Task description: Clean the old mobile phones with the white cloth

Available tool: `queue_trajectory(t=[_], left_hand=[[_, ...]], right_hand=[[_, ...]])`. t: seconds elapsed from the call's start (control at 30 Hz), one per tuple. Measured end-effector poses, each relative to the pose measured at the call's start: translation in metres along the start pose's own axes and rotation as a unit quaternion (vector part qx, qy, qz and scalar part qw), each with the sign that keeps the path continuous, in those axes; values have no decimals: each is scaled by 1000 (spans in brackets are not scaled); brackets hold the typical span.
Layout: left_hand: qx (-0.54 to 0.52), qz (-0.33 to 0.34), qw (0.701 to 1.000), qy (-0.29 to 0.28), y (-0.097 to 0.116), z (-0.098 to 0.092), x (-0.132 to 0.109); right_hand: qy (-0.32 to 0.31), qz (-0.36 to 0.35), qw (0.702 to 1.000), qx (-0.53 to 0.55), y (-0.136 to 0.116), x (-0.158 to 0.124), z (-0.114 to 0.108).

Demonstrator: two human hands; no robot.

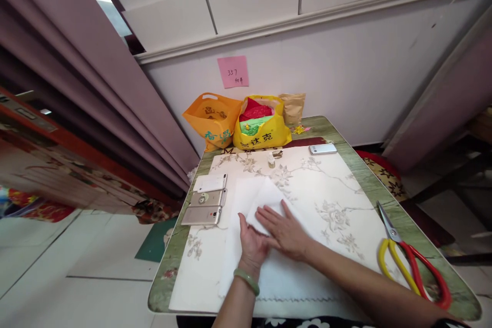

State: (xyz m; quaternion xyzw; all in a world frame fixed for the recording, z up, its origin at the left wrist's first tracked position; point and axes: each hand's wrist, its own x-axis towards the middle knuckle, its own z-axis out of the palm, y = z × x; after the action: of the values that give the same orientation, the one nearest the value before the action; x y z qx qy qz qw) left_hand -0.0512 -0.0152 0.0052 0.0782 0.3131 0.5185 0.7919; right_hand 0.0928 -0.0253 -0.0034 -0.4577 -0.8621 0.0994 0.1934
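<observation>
A thin white sheet (292, 271) lies folded on the table in front of me, its upper part coming to a point. Whether it is paper or cloth I cannot tell. My right hand (288, 233) rests flat on the folded part, palm down with fingers stretched out. Beside it, my left hand (253, 246) lies on its edge at the fold, thumb raised and apart. Its fingertips are partly covered by the right hand. A green bangle (246, 282) circles the left wrist.
Scissors (392, 234) with red and yellow handles lie at the right edge. Phones lie left, including a gold one (202, 216); a silver phone (323, 149) lies back right. Behind stand an orange bag (215, 118), a yellow bag (263, 138) and a small bottle (271, 161).
</observation>
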Motion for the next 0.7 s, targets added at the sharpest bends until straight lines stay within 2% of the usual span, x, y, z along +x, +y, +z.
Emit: queue_trajectory(t=[0.13,0.2,0.3,0.37,0.5,0.6,0.7], left_hand=[[1,-4,998,-69,1,4,-1],[-7,-12,998,-66,1,3,-1],[-10,-25,999,-26,0,1,-2],[-7,-23,1000,-12,-1,0,-2],[-11,-9,998,-57,1,3,0],[-21,-4,996,-85,0,3,1],[13,19,997,-69,-5,1,0]], right_hand=[[39,157,986,-37,13,2,0],[52,150,986,-44,8,0,4],[31,32,999,-26,-7,-4,10],[23,4,999,-24,-7,-6,11],[54,111,991,-60,25,-7,6],[72,137,987,-51,46,-9,3],[117,166,979,6,53,-12,-3]])
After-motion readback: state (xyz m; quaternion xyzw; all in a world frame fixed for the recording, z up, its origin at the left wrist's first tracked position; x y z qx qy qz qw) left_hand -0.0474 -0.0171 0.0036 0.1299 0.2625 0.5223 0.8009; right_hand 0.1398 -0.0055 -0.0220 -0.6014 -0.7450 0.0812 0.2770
